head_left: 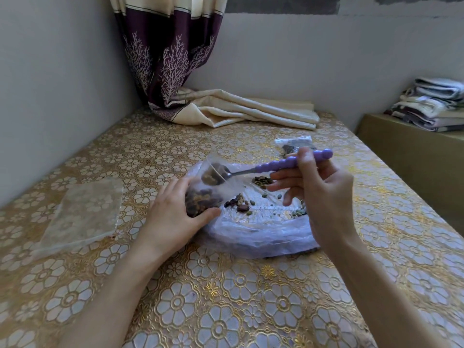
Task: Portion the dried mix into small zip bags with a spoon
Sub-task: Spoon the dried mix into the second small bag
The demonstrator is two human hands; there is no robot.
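My left hand (175,212) grips a small clear zip bag (204,194) partly filled with dark dried mix and holds it upright at the table's middle. My right hand (316,189) pinches the purple beaded handle of a spoon (291,163). The spoon's metal bowl, loaded with mix, sits inside the open mouth of the small bag. A large clear plastic bag (258,232) lies spread flat under both hands, with loose brown and green pieces of dried mix (241,204) scattered on it. A filled zip bag (292,144) lies beyond my right hand.
A stack of flat clear zip bags (82,212) lies to the left on the gold floral tablecloth (226,297). A purple and cream curtain (173,66) drapes onto the table's far end. Folded towels (434,104) sit on a box at the right.
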